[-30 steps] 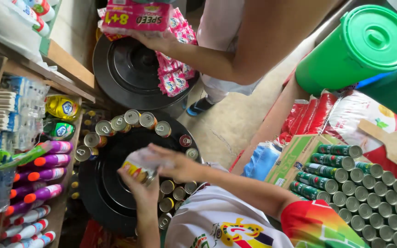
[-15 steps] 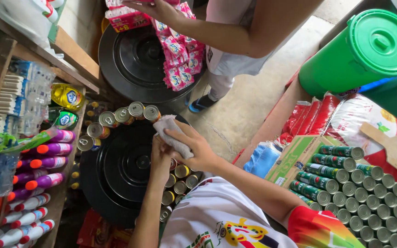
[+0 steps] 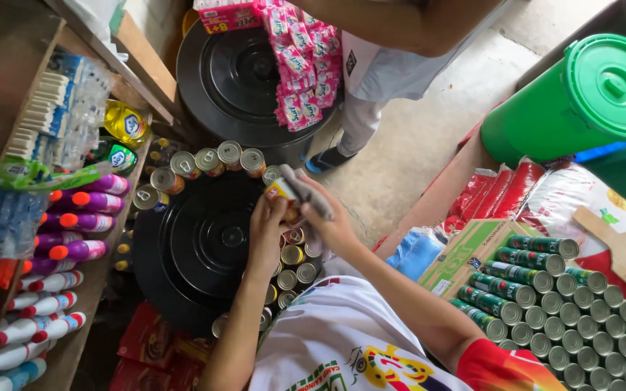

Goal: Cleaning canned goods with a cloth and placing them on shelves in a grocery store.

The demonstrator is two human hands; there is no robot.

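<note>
Change from the earlier frame: both hands sit a little higher and further right over the black lid than half a second before; the cloth, then bunched on top of the hands, now lies stretched out as a strip; the other person's arm with the pink sachets has slid further up out of the frame.
Left hand: the left hand (image 3: 268,217), at centre frame, is closed round a small can (image 3: 282,194), fingers wrapped on its side.
Right hand: the right hand (image 3: 331,226), just right of the left, grips a grey cloth (image 3: 306,190) and presses it against the can.
Can: at centre frame, above the right edge of the black lid (image 3: 204,239); only its yellow and red end shows, pointing to the upper right; I cannot tell its long axis, as the hands cover it.
Cloth: long axis runs from upper left to lower right, across the top of the can.
Row of cans: a curved row of cans (image 3: 211,161) stands along the upper rim of the black lid, tops up.
Right side: stacked green cans (image 3: 545,289) lie at the lower right beside a cardboard box (image 3: 465,253); a green bin (image 3: 581,101) is at the upper right.
Other person: pink sachets (image 3: 302,58) hang at the top centre over a second black lid (image 3: 240,80).
Left side: bottles (image 3: 74,217) with orange caps lie on a shelf (image 3: 9,145).
</note>
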